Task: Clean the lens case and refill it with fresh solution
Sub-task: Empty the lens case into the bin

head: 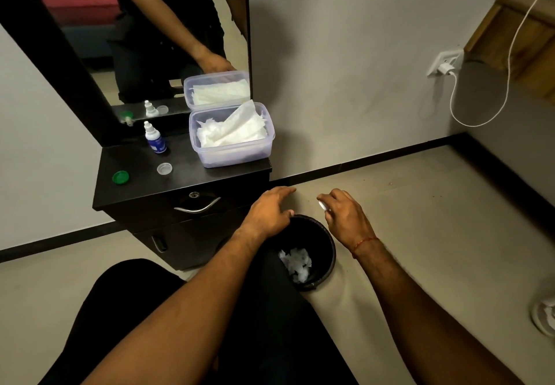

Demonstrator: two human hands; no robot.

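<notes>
A: Going by the head view, where's the lens case?

B: It's pinched in the curled fingers of the right hand, just above the far rim of the bin. It's a small white thing, and I take it for the case. The left hand hovers over the bin's left rim, fingers loose, holding nothing.

A: So he tips it out?

B: Yes — wells down, squarely over the bin, with one shake. The tissue box and bottle wait on the cabinet, up and left of the bin.
</notes>
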